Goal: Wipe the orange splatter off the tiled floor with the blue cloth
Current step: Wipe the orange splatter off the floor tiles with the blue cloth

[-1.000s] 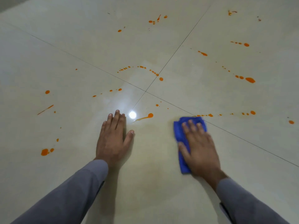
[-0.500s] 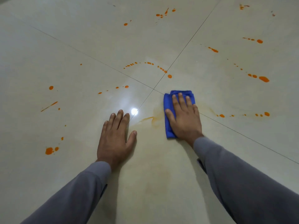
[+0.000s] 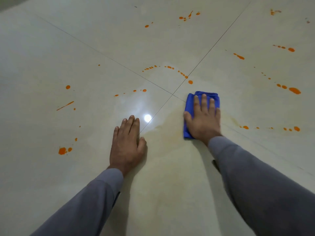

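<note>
Covering the view: glossy cream tiled floor [image 3: 51, 176], four tiles meeting at a grout cross just left of the cloth.
Sleeves: grey, both arms reaching forward from the bottom edge.
Orange splatter [image 3: 294, 90]: drops and streaks scattered left, far and right; a pale orange smear lies between the hands.
Blue cloth [image 3: 190, 103]: folded, flat on the floor just right of the grout cross.
Right hand [image 3: 203, 121]: fingers straight, pressing the cloth down.
Left hand [image 3: 127, 143]: released, palm flat on bare tile, holding nothing.
</note>
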